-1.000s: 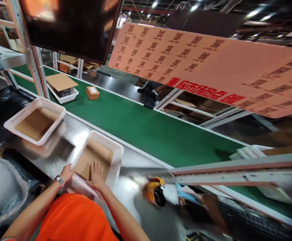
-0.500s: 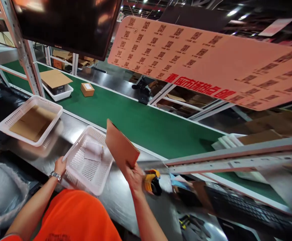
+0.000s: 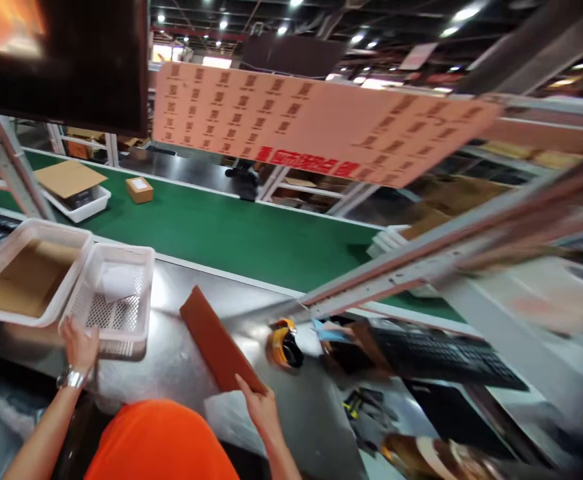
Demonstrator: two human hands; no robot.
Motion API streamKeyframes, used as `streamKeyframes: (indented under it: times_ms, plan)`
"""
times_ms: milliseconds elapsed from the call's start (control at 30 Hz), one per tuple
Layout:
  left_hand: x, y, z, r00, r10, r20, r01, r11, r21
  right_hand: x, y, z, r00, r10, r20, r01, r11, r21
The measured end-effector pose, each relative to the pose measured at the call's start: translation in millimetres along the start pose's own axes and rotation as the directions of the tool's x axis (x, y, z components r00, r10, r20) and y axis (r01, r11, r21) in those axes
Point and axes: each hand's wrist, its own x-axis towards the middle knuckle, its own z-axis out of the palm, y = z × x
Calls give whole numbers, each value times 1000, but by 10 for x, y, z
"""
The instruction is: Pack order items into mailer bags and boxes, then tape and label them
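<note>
My right hand (image 3: 261, 408) grips the near end of a flat brown cardboard piece (image 3: 221, 347), thumb on top. The cardboard slants over the metal table, low above it or touching; I cannot tell which. My left hand (image 3: 81, 345) is at the near left corner of a white perforated plastic basket (image 3: 149, 293), fingers stretched out against its wall. Inside that basket lies a white paper or packet (image 3: 119, 283). To its left, close against it, stands a second white basket (image 3: 84, 241) with a brown cardboard piece (image 3: 31, 277) in it.
Behind the metal table (image 3: 171, 360) runs a green conveyor belt (image 3: 211, 230), carrying a small carton (image 3: 139, 191) and a white tray (image 3: 89, 208). A yellow-and-black tape dispenser (image 3: 285, 345) stands right of the cardboard. Farther right are a keyboard (image 3: 446, 357) and a slanting metal post (image 3: 371, 280).
The white basket has moved left, up beside the other basket, and my left hand has loosened from its rim. My right hand has lowered the cardboard towards the table. The view has swung right.
</note>
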Motion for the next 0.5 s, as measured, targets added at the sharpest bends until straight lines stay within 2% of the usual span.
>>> streamKeyframes:
  times_ms: [67,133,167,233,300,367,433,500]
  plan:
    - [-318,289,267,984,62,168,-32,984,-176,-90,-30,-96,990,-46,136,39,998,51]
    - [-629,585,593,910,115,397,27,942,-335,-158,-54,-175,966,-108,234,96,993,64]
    - [-761,723,758,866,130,483,70,925,-373,-179,-53,-200,960,-121,251,107,992,69]
    - [-953,956,1057,805,136,578,134,907,-400,-188,-13,-222,974,-106,199,84,990,114]
    - [-1046,1114,1294,796,109,595,182,895,-407,-163,72,-202,996,-60,63,45,976,213]
    - [-1074,1195,1462,815,67,575,222,881,-417,-131,183,-142,995,-10,-98,41,945,325]
    - [-1077,1216,1570,835,36,549,234,879,-415,-121,288,-52,975,22,-219,64,924,378]
    - [-1066,1210,1632,865,17,502,203,903,-380,-136,345,41,963,13,-268,89,927,366]
